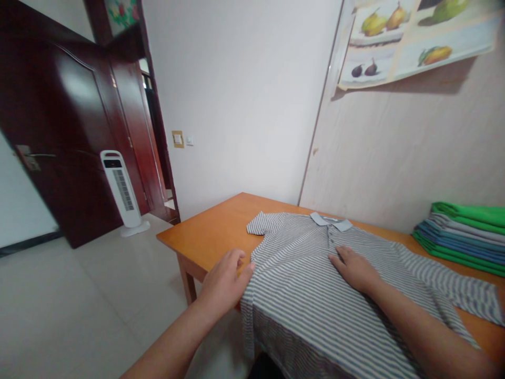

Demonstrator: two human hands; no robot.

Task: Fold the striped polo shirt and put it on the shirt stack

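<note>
Both hands lie on a striped shirt (300, 295) spread front-up on a table (209, 231) in the lower middle of the frame. The right hand (355, 268) is open, palm down and fingers straight, pressed flat on the chest just below the collar (330, 221). The left hand (226, 279) sits at the shirt's left edge with fingers bent. Its fingertips touch the cloth, but whether they pinch it cannot be told.

The hem hangs over the near table edge and is cut off by the bottom of the frame. One sleeve runs out towards the right border.

A stack (465, 237) of folded green and blue clothes at the far right is cut by the frame edge, as is the fruit poster (414, 42) at the top. At the left stand a fan (122, 192) and a dark door (67, 131).
</note>
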